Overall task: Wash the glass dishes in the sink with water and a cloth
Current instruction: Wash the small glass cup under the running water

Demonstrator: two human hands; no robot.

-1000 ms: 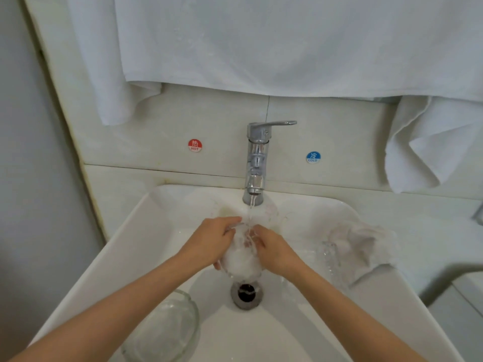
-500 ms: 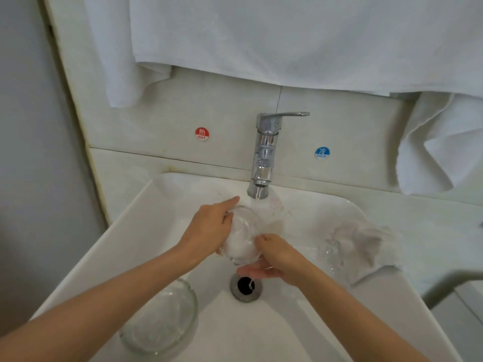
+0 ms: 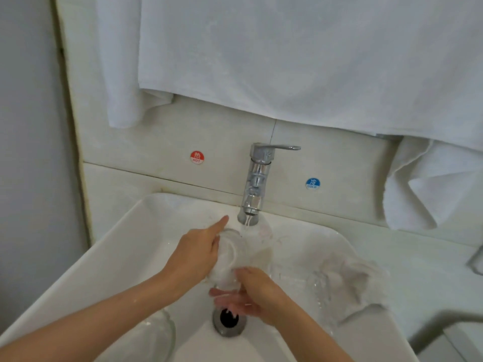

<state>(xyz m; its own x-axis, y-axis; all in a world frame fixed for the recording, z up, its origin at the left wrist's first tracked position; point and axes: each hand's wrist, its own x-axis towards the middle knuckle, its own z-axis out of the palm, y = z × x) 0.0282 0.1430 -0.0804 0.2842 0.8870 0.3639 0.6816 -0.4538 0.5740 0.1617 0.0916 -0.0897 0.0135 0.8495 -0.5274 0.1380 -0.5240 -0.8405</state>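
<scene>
Single view, head-worn, wide-angle. Looks forward and steeply down over sink (image 3: pixel 112 246) from its front. Faces tiled wall (image 3: pixel 209 137); faucet (image 3: pixel 257 178) near frame centre. Close range: forearms (image 3: pixel 91 327) enter at bottom edge. Straight lines bow near frame edges.

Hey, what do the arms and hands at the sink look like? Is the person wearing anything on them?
Nothing is worn. The left hand and right hand have no gloves, and no ring, watch or bracelet shows. The left forearm and right forearm are uncovered to the picture's edge, with no sleeve in view.
</scene>
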